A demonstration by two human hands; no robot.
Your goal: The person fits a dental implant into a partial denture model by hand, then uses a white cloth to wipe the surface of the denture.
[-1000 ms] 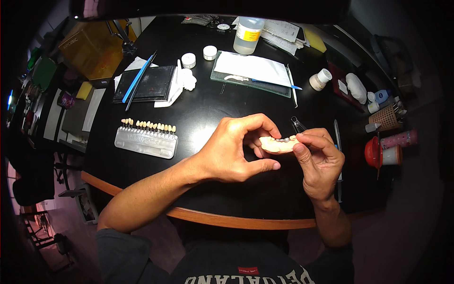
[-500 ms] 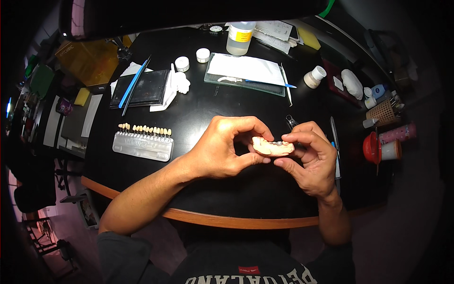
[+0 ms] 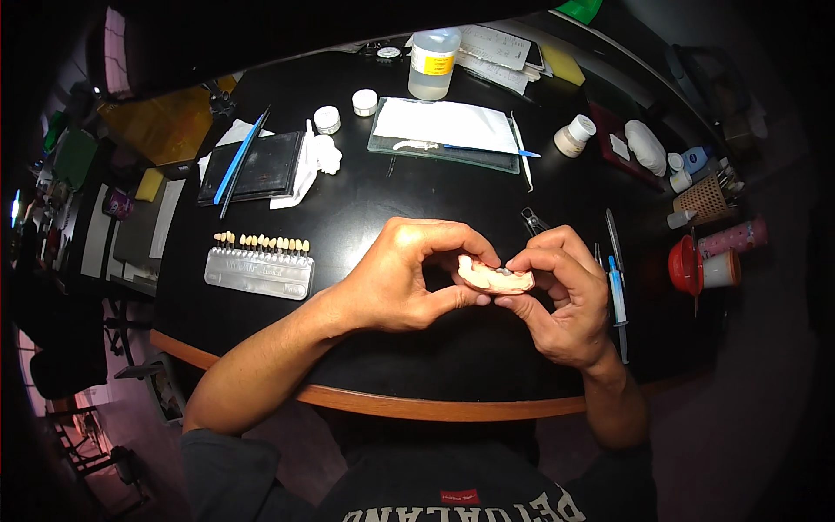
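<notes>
Closest to the body, above the wooden rim of the round black counter [image 3: 261, 209], both hands meet over bare dark surface. The left hand [image 3: 404, 278] curls around one end of a pink denture base [image 3: 494, 278], thumb beneath and fingertips on top; the right hand [image 3: 565, 300] pinches the other end the same way. So both hands are closed on the piece, which is held just above the counter, not resting on it.

The piece looks small, light and rigid, probably brittle at its thin arch, so a grip on the thicker outer flanks seems safer than pressing on the middle. Its smooth surface could slip.

To the right lie slim instruments and a syringe [image 3: 617, 291] near the right wrist, and a red cup [image 3: 686, 264] beyond. To the left, well apart, sits a tooth shade guide [image 3: 259, 265]. Farther off are a glass slab [image 3: 448, 139] with paper on it, small white jars [image 3: 328, 118] and a clear bottle [image 3: 433, 63]. Open room lies mainly between the hands and the slab.
</notes>
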